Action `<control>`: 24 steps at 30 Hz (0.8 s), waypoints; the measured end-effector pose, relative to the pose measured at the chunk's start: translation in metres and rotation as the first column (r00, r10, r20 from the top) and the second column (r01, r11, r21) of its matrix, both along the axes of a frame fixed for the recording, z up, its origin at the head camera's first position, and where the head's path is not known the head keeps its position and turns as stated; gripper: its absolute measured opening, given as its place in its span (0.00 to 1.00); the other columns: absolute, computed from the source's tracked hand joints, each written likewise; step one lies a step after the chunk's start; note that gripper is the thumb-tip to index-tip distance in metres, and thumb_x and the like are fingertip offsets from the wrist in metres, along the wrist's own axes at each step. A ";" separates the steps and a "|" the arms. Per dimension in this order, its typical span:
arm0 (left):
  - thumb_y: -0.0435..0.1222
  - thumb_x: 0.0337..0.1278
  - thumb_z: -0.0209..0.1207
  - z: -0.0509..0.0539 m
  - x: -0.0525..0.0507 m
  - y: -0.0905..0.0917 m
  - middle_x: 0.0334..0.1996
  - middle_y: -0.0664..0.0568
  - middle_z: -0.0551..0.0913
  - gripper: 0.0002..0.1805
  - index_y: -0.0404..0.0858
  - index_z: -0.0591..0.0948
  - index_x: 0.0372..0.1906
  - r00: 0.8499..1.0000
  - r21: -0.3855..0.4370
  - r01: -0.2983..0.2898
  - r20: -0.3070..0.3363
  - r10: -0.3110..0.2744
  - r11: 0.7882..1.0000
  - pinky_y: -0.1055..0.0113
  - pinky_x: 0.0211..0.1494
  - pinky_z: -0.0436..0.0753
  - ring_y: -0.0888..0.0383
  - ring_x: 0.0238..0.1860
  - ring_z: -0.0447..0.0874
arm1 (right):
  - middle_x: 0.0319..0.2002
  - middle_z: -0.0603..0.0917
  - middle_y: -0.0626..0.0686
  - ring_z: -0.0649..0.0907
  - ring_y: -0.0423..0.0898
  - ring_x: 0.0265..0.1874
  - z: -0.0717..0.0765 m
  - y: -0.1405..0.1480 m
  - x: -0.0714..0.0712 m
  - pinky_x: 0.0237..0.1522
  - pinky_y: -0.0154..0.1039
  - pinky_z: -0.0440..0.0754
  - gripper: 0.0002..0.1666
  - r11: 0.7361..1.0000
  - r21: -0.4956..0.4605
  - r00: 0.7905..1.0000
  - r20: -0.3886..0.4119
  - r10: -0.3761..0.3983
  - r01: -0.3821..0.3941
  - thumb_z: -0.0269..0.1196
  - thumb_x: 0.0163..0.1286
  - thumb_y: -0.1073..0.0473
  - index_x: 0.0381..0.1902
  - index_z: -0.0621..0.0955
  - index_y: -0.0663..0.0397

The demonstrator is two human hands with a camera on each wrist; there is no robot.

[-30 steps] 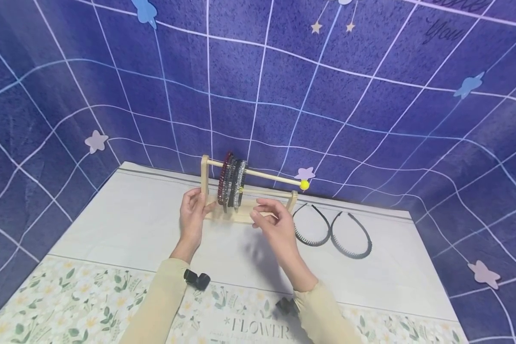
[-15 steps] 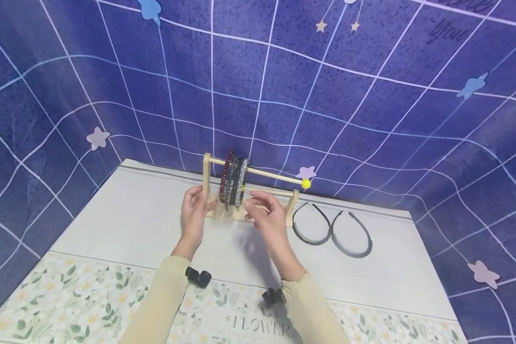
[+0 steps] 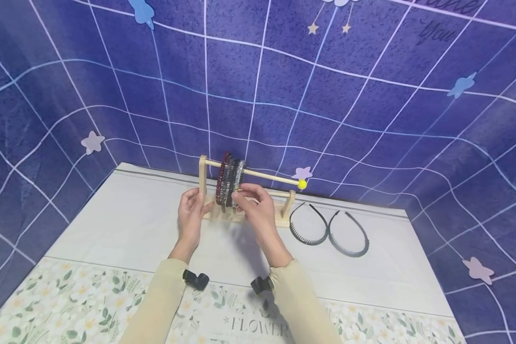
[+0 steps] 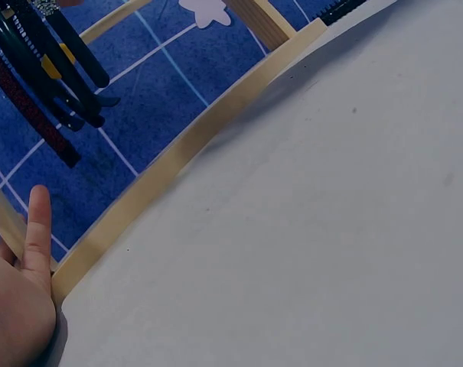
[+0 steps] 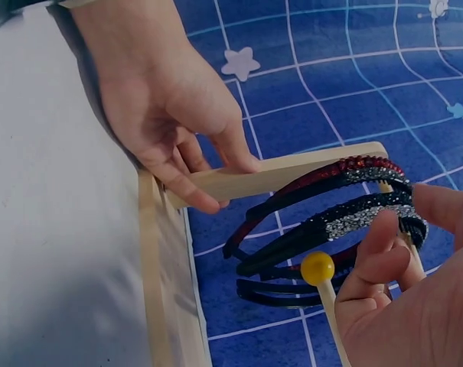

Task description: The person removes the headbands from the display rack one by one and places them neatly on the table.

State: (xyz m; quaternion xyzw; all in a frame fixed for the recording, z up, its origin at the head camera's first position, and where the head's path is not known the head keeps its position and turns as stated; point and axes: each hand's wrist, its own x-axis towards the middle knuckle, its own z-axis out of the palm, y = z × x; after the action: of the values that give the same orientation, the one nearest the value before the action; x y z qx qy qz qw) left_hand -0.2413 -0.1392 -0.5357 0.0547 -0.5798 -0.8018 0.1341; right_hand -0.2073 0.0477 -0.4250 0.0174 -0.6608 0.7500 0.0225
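Note:
A wooden headband stand [image 3: 283, 220] has an upright post at its left and a rod tipped with a yellow ball [image 3: 302, 184]. Several headbands [image 3: 228, 184], dark red, black and glittery silver, hang side by side toward the left of the rods. My left hand [image 3: 190, 213] grips the left post low down, thumb on one side and fingers on the other, as the right wrist view shows. At the silver glitter headband [image 5: 373, 220], the rightmost of the row, the fingers and thumb of my right hand [image 3: 258, 210] pinch the band; part of this contact is hidden.
Two black toothed headbands [image 3: 308, 239] [image 3: 348, 251] lie on the white tabletop [image 3: 124, 220] right of the stand. A blue patterned curtain [image 3: 258, 86] rises close behind. Flower-print cloth [image 3: 90, 296] covers the front.
My right hand has moved left from beside the headbands and now has its fingers on the silver one. My left hand has stayed on the post.

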 end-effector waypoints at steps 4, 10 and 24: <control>0.46 0.89 0.56 0.000 0.000 -0.001 0.66 0.45 0.76 0.17 0.44 0.72 0.69 1.000 0.007 -0.004 -0.004 0.004 1.000 0.65 0.71 0.91 0.43 0.64 0.84 | 0.44 0.88 0.50 0.85 0.41 0.26 -0.001 -0.004 -0.004 0.26 0.26 0.84 0.19 1.000 0.004 1.000 -0.010 -0.005 0.005 0.77 0.69 0.64 0.55 0.87 0.64; 0.48 0.89 0.57 -0.001 0.000 0.000 0.65 0.50 0.76 0.17 0.46 0.72 0.68 1.000 0.001 0.010 -0.008 -0.010 1.000 0.65 0.72 0.91 0.45 0.67 0.81 | 0.42 0.87 0.50 0.84 0.40 0.25 -0.002 -0.005 -0.009 0.25 0.25 0.79 0.15 0.999 0.024 1.000 -0.004 -0.021 0.021 0.77 0.69 0.66 0.51 0.87 0.64; 0.48 0.89 0.56 -0.002 -0.001 -0.001 0.65 0.49 0.76 0.18 0.44 0.71 0.69 1.000 -0.002 0.008 -0.012 -0.008 1.000 0.65 0.72 0.91 0.45 0.64 0.83 | 0.32 0.88 0.45 0.83 0.41 0.24 0.008 0.011 -0.010 0.20 0.23 0.75 0.10 0.999 -0.028 1.000 -0.020 -0.022 0.021 0.72 0.73 0.71 0.50 0.85 0.63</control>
State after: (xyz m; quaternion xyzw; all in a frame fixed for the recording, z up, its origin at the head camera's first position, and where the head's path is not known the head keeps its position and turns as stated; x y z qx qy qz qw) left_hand -0.2421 -0.1406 -0.5382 0.0474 -0.5799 -0.8021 0.1347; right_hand -0.2178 0.0589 -0.4173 0.0177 -0.6503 0.7585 0.0376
